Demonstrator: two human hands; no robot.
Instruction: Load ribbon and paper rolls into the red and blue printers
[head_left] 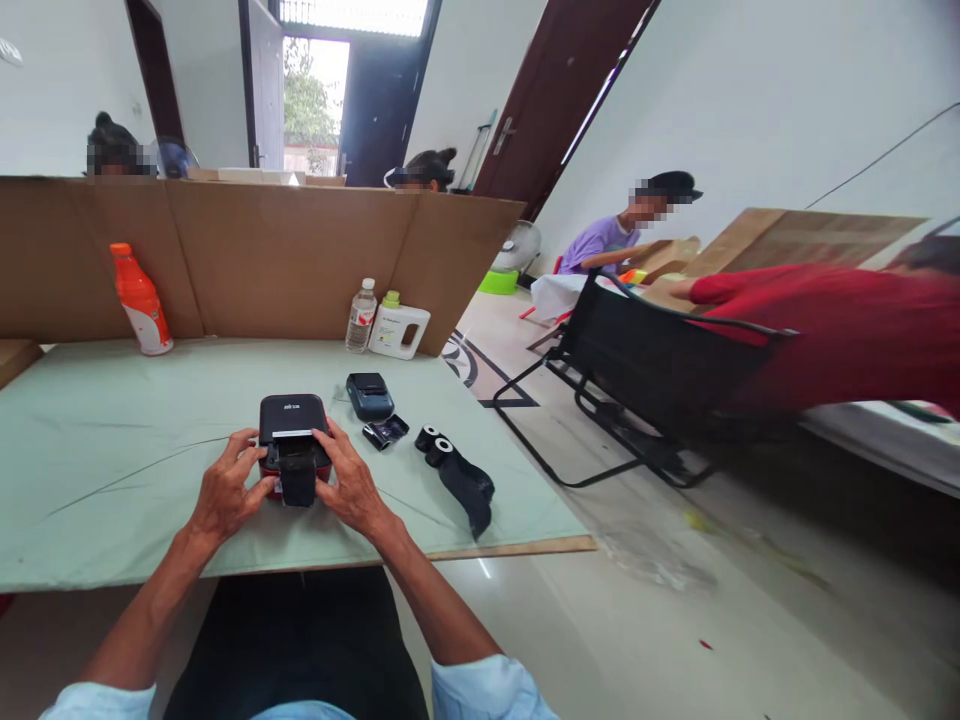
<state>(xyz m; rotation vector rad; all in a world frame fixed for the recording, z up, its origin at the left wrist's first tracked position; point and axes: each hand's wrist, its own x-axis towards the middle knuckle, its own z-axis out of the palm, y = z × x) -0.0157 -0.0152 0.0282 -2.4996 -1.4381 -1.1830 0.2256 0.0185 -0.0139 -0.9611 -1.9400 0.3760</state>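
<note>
A small black and red label printer (293, 412) stands on the table in front of me. A strip of black material (298, 482) hangs from its front. My left hand (232, 483) grips the printer's left side, with the thumb near the lower front edge. On the other side my right hand (349, 478) holds it, fingers bent along the right edge and top. A second, dark blue-grey printer (370, 396) lies just beyond, to the right. Beside it is a crumpled dark piece (385, 431) that I cannot make out. Further right are rolls with a long black strip (457, 475).
An orange bottle (142, 305), a clear bottle (361, 318) and a white jug (400, 328) stand before a cardboard screen (285, 260). Right of the green-covered table (135, 540) is a black folding chair (660, 345). Several people are around; one in red (847, 330) leans over.
</note>
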